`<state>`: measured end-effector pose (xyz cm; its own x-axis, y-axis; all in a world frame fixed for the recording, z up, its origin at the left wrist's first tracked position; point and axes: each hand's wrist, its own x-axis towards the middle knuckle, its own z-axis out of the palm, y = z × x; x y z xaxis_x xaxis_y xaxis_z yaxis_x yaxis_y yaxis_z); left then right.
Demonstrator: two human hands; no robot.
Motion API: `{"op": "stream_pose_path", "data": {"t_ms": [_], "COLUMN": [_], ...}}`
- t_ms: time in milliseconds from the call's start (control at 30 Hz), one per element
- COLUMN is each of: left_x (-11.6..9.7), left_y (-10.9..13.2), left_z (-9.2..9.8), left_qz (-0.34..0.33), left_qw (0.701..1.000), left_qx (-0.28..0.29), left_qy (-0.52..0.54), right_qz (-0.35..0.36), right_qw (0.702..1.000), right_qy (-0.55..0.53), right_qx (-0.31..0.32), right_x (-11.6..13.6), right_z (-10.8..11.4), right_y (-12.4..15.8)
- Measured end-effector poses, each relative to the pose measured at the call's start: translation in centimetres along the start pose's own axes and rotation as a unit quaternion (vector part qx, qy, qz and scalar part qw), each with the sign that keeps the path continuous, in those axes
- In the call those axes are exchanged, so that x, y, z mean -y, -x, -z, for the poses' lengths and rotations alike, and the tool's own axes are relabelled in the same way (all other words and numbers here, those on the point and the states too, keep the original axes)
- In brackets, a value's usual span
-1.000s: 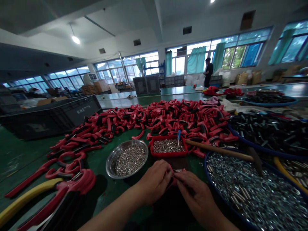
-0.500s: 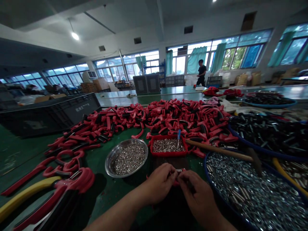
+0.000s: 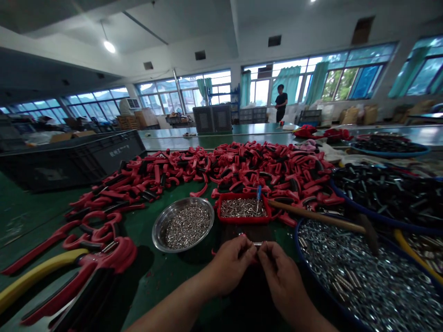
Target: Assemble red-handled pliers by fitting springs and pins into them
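- First, a red-and-black tool (image 3: 104,263) lies on the worktop (image 3: 148,286), perhaps kept aside from the forearms.
- Next, a metal bowl (image 3: 157,233) contains tiny parts, its rim stopping them scattering.
- Left hand (image 3: 230,263): fingers curled inward; whether they grip anything cannot be told.
- Red tray (image 3: 244,222) stands just beyond the hands, presumably for easy reach.
- Ribbed metal piece (image 3: 257,244) shows right behind the fingertips.
- Right hand (image 3: 285,279) faces its partner, fingers bent likewise, any hold hidden.
- Hammer (image 3: 321,215) crosses the rim of the blue basin (image 3: 297,244), seemingly parked there handle inward.
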<state>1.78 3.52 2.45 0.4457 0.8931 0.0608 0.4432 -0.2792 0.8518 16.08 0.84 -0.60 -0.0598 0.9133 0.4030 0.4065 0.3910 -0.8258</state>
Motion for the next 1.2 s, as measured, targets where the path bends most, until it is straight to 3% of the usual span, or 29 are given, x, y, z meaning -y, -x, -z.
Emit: {"op": "stream_pose_path", "data": {"t_ms": [133,267,367,600,900,1100,1200], "left_x": [0.2,0.4,0.7,1.2,1.3,1.4,1.4], "left_y": [0.6,1.0,1.2,1.5,1.6,1.7,1.6], "left_z": [-0.2,-0.1,0.0,0.3,-0.1,-0.1,0.2], "left_qz": [-0.008,-0.046,-0.091,-0.167,-0.072,-0.086,-0.077], "left_qw": [0.999,0.995,0.990,0.979,0.997,0.995,0.995], "left_qx": [-0.042,-0.083,-0.086,-0.043,-0.026,-0.018,-0.010], "left_qy": [0.010,-0.038,-0.064,-0.108,-0.005,-0.051,-0.064], "right_qz": [-0.130,-0.264,-0.315,-0.366,-0.388,-0.407,-0.401], "right_qw": [0.982,0.923,0.885,0.855,0.846,0.821,0.825], "right_qy": [-0.134,-0.278,-0.338,-0.356,-0.353,-0.395,-0.392], "right_qx": [0.024,0.044,0.050,0.088,0.096,0.065,0.068], "right_x": [0.5,1.1,1.4,1.8,2.4,2.6,2.6], "right_z": [-0.3,-0.6,-0.6,-0.5,-0.5,-1.0,-1.1], "right_y": [0.0,0.3,0.5,0.8,0.7,1.1,1.2]}}
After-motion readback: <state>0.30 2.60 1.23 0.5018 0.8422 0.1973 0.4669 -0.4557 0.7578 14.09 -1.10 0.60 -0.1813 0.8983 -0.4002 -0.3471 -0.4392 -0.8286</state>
